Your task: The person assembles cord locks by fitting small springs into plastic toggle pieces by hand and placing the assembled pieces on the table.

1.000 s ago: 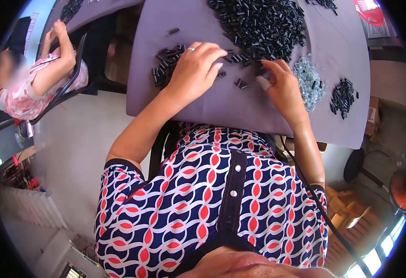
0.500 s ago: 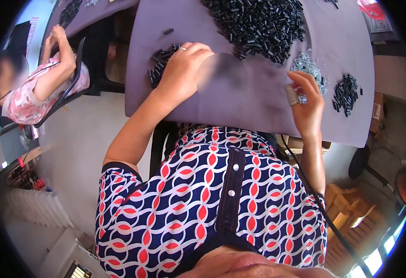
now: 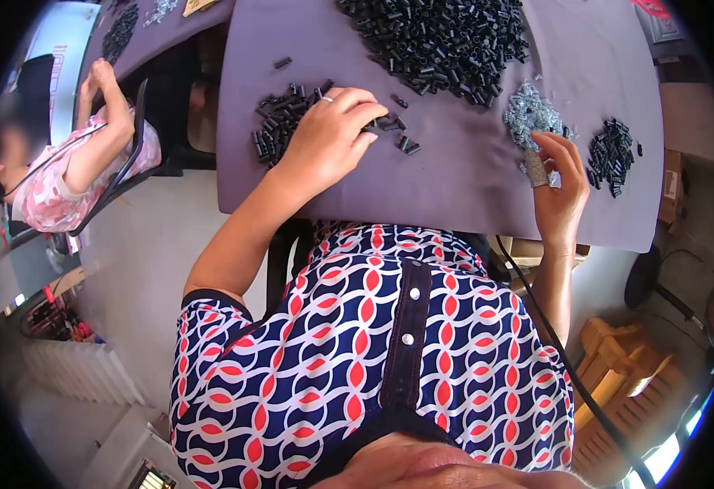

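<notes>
My left hand [image 3: 330, 140], a ring on one finger, is palm down with curled fingers beside a small pile of short black tubes [image 3: 274, 130]. Dark tubes show at its fingertips, partly hidden by the fingers. A few loose black tubes [image 3: 406, 145] lie just right of it. My right hand [image 3: 563, 179] is bent at the near edge of a heap of small clear pieces [image 3: 529, 112]. Tan tape [image 3: 536, 169] wraps its thumb. A clear piece [image 3: 554, 178] shows between thumb and fingers, which are curled around it.
A large heap of black tubes [image 3: 446, 49] covers the far middle of the purple cloth-covered table [image 3: 454, 191]. Another small black pile [image 3: 611, 155] lies at the right. Further left, a seated person [image 3: 88, 175] works at another table. A dark cable [image 3: 569, 359] runs down my right side.
My right hand has shifted right, the clear piece moving with it. My left hand stays near its pile, and loose black tubes now show beside its fingers.
</notes>
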`<state>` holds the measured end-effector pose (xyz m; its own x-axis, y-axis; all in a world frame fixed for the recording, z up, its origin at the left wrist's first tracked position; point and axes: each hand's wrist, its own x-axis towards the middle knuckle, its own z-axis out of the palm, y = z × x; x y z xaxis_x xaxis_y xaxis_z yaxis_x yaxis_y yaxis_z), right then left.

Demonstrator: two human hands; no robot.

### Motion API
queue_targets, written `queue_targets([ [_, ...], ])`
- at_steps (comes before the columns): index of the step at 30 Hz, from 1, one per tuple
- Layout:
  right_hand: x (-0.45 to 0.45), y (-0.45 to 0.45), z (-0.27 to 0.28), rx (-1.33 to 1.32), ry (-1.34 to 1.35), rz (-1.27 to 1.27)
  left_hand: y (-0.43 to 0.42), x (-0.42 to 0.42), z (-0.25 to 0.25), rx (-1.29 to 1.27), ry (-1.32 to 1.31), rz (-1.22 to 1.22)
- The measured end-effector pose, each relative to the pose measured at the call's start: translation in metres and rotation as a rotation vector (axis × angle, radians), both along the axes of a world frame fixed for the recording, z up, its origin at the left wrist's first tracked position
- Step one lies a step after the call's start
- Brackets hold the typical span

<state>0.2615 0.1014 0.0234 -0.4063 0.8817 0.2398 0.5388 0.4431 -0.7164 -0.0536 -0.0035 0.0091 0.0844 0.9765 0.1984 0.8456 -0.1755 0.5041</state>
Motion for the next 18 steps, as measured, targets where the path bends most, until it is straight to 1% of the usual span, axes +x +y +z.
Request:
queue_targets([
  [3,-0.006,0.002,0.002,-0.001,0.002,0.009,-0.007,-0.003,0.005,0.011,-0.027,0.054],
  [6,-0.012,0.000,0.001,0.004,-0.015,0.035,-0.004,-0.004,0.001,0.084,-0.063,0.083],
  [10,-0.013,-0.004,0.003,-0.005,-0.031,0.065,0.007,-0.003,-0.002,0.086,-0.019,0.080],
  [14,0.000,-0.006,0.003,-0.001,-0.040,0.030,0.017,-0.006,-0.006,0.106,0.037,0.075],
  [18,0.006,-0.006,0.002,0.011,-0.061,0.002,0.021,-0.006,-0.001,0.032,0.047,0.113],
])
